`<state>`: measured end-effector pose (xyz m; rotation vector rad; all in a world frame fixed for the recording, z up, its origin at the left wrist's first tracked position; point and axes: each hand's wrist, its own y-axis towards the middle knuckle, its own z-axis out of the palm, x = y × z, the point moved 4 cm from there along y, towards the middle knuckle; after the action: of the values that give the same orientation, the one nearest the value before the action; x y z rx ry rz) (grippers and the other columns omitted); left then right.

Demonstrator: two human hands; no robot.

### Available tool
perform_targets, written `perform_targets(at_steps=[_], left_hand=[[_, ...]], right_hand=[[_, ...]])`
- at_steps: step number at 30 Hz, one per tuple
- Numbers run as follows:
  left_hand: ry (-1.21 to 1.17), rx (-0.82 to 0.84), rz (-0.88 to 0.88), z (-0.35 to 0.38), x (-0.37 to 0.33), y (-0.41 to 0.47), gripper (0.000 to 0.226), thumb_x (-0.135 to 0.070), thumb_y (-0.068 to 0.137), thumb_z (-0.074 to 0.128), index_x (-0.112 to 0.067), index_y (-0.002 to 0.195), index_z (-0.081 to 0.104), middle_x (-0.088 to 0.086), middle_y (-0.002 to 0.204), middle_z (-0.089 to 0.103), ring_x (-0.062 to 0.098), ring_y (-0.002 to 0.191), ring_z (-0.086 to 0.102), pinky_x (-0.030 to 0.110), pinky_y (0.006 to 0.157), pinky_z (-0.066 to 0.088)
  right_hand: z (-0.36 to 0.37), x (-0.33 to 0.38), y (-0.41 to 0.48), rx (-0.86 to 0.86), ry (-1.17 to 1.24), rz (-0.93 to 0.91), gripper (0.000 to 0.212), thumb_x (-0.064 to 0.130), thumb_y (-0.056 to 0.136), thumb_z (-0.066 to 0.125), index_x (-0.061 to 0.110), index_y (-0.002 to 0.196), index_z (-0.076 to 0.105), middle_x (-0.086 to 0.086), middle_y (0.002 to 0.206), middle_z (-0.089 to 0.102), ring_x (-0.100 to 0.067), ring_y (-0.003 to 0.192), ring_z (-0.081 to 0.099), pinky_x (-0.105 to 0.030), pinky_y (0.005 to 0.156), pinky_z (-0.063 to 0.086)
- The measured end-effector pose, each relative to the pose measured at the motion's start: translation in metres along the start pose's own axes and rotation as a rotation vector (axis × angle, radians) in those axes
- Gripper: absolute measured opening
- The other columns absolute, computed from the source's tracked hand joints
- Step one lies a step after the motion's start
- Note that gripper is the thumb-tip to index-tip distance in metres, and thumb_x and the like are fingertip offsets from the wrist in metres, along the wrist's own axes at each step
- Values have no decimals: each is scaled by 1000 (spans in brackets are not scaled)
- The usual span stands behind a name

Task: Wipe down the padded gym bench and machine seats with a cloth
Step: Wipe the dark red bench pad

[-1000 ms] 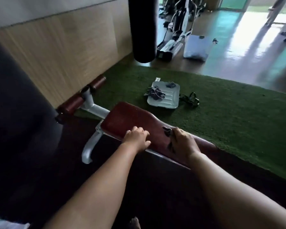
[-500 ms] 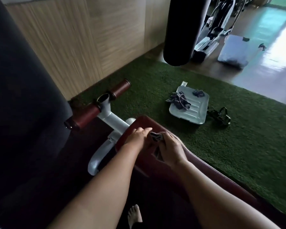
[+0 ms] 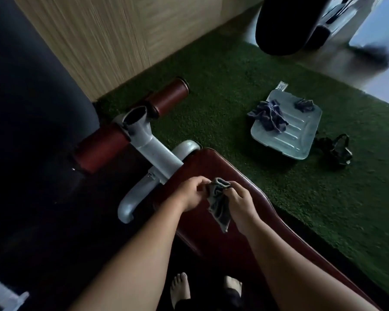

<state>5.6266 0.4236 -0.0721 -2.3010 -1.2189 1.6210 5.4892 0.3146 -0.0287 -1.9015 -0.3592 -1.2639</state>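
Nearest, below the fingers and back toward the person, two bare feet [image 3: 180,288] stand on the dark floor beside the near edge of the bench pad [image 3: 263,221]. Both forearms reach forward over that red-brown pad.

The left hand [image 3: 190,194] and right hand [image 3: 240,203] meet above the pad's far end. The left fingers [image 3: 202,181] are curled and pinch the top of a dark grey cloth [image 3: 218,205]; the right fingers [image 3: 235,189] are curled round the same top edge from the other side. The cloth is bunched between the fingertips and hangs back from them toward the right wrist. Its lower corner seems to be clear of the pad, though the dim light makes that hard to judge.

Just beyond the fingers to their left, a grey metal frame [image 3: 157,158] runs out from under the pad. It ends in a tube that carries two red-brown foot rollers [image 3: 170,99], one to each side.

Beyond the fingers to their right lies green turf [image 3: 234,86]. A pale ribbed tray [image 3: 301,140] rests on it, well apart from the hands. Two more dark rags [image 3: 268,115] lie on the tray, and a black strap [image 3: 336,151] lies just beside it.

Farthest off, a black punching bag [image 3: 281,25] hangs over the turf's edge, and a wood-panelled wall [image 3: 110,41] stands behind the rollers
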Motion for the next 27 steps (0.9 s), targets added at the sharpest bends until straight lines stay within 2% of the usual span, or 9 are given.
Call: perform_targets(at_steps=[2, 4, 7, 10, 13, 17, 20, 23, 27], left_hand=[[-54, -34, -53, 6, 8, 13, 10, -31, 86, 78, -37, 85, 69, -8, 87, 74, 13, 86, 67, 33, 83, 55], [-44, -52, -96, 12, 19, 27, 12, -24, 90, 75, -28, 81, 68, -11, 75, 67, 13, 78, 60, 29, 71, 46], [6, -112, -106, 20, 33, 46, 4, -25, 92, 73, -25, 89, 69, -10, 78, 65, 13, 78, 57, 29, 66, 39], [57, -162, -128, 27, 38, 61, 14, -36, 94, 71, -21, 96, 70, -7, 86, 68, 15, 84, 60, 28, 68, 38], [141, -237, -101, 28, 39, 79, 22, -43, 94, 70, -21, 100, 71, -1, 98, 71, 21, 93, 64, 32, 73, 44], [114, -346, -52, 22, 46, 100, 35, -34, 93, 72, -24, 127, 67, -3, 111, 65, 19, 104, 64, 32, 93, 50], [203, -468, 74, 19, 55, 91, 45, -32, 96, 65, -19, 140, 61, 2, 125, 64, 23, 120, 58, 36, 105, 46], [461, -476, 95, 26, 82, 66, 63, -47, 100, 48, -21, 157, 42, 5, 159, 44, 26, 148, 38, 43, 117, 35], [801, -435, 81, 37, 128, 42, 72, -56, 105, 34, -21, 166, 20, 3, 174, 14, 27, 160, 17, 54, 122, 31]], right_hand=[[-2, -14, 22, -18, 21, 30, 25, 26, 78, 52, 27, 86, 75, -5, 79, 71, -24, 78, 63, -47, 74, 53], [-3, -28, 46, -8, -3, 63, 22, 32, 75, 57, 28, 88, 75, 2, 80, 71, -19, 81, 64, -40, 77, 50], [-5, -45, 78, 15, -227, 30, 28, 41, 76, 70, 32, 102, 72, 9, 91, 75, -12, 90, 69, -34, 83, 55], [-5, -53, 104, 14, -450, -56, 32, 28, 81, 75, 32, 113, 69, 12, 98, 72, -9, 94, 66, -27, 83, 49], [-3, -59, 132, -11, -583, -136, 38, 23, 85, 73, 26, 122, 67, 6, 106, 71, -18, 104, 65, -25, 85, 43], [3, -63, 153, -45, -664, -211, 54, 19, 92, 67, 19, 145, 56, -5, 138, 59, -24, 129, 52, -30, 106, 38], [5, -62, 148, -62, -736, -506, 49, 14, 94, 63, 15, 143, 58, -7, 146, 53, -27, 137, 43, -42, 115, 41], [15, -75, 142, 163, -998, -790, 53, 29, 99, 52, 19, 151, 51, -6, 166, 32, -26, 156, 21, -44, 126, 25], [36, -93, 159, 401, -1345, -849, 71, 58, 102, 31, 24, 164, 22, 2, 174, 2, -18, 159, -7, -44, 130, 9]])
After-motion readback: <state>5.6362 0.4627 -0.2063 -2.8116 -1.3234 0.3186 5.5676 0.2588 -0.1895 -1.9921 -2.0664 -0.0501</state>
